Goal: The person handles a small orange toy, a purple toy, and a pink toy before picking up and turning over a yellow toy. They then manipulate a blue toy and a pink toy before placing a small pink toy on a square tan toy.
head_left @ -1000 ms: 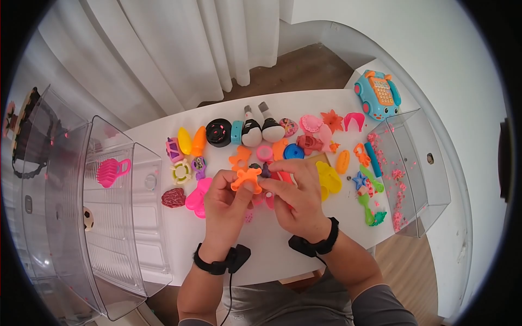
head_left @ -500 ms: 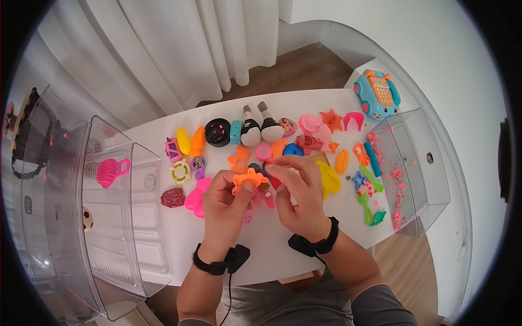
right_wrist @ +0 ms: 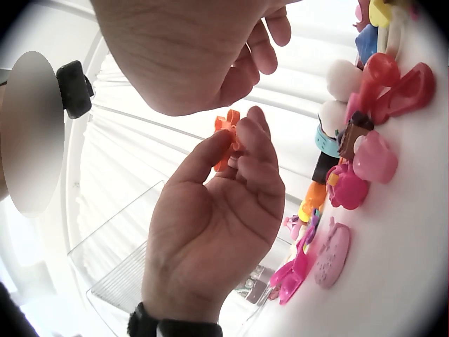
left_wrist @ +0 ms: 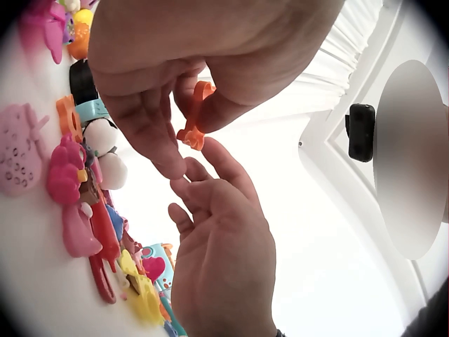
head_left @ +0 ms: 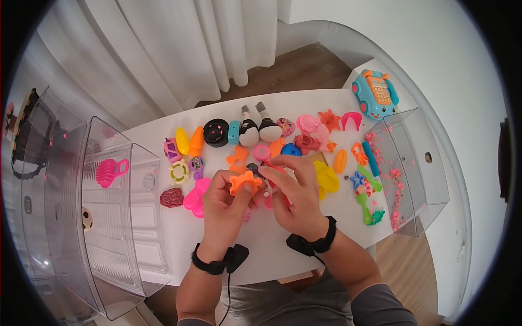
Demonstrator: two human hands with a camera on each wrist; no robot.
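My left hand [head_left: 220, 209] pinches an orange bear-shaped dough cutter [head_left: 239, 180] between thumb and fingers, held up above the toys. In the left wrist view the cutter [left_wrist: 203, 95] shows edge-on as a thin raised rim. My right hand [head_left: 299, 198] hovers just to its right, fingers loosely bent with nothing held; in the left wrist view its fingertips come right up to the cutter's lower end. Beneath the hands lie pink toy pieces [right_wrist: 375, 158] and a red toy tool [right_wrist: 407, 95]. Another orange cutter [head_left: 237, 158] lies on the table behind the left hand.
Many toys spread across the white table [head_left: 255, 250], among them a black wheel [head_left: 216, 133] and a yellow piece [head_left: 326, 176]. A clear bin with pink bits [head_left: 416, 179] stands at right, clear drawers [head_left: 117, 228] at left. A toy phone [head_left: 375, 93] sits back right.
The orange cutter has tipped from facing the head camera to a flatter angle in my left hand. My right fingers have drawn slightly away from it.
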